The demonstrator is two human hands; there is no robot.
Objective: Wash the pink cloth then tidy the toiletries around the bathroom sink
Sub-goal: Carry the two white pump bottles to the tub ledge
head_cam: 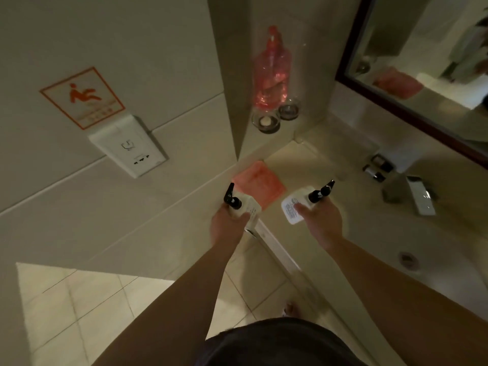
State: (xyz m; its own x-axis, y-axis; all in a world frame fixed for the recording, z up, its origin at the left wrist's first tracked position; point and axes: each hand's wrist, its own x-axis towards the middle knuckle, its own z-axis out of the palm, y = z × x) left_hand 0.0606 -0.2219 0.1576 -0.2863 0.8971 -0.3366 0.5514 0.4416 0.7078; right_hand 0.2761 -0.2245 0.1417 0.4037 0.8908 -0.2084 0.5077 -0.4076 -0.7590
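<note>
The pink cloth (260, 182) lies folded flat on the counter's left end, by the wall corner. My left hand (227, 225) grips a white pump bottle with a black pump head (244, 204) just in front of the cloth, at the counter's edge. My right hand (320, 220) holds a second white pump bottle (295, 207), its label facing up, to the right of the cloth. Both bottles are tilted, their pump heads pointing away from me.
A pink water bottle (272, 72) and two glass tumblers (266, 122) stand on a corner ledge. Small dark toiletry bottles (376, 167) lie by the chrome faucet (412, 192). The sink basin with its drain (408, 260) is at right. A mirror (433, 54) hangs above; a wall socket (129, 147) is at left.
</note>
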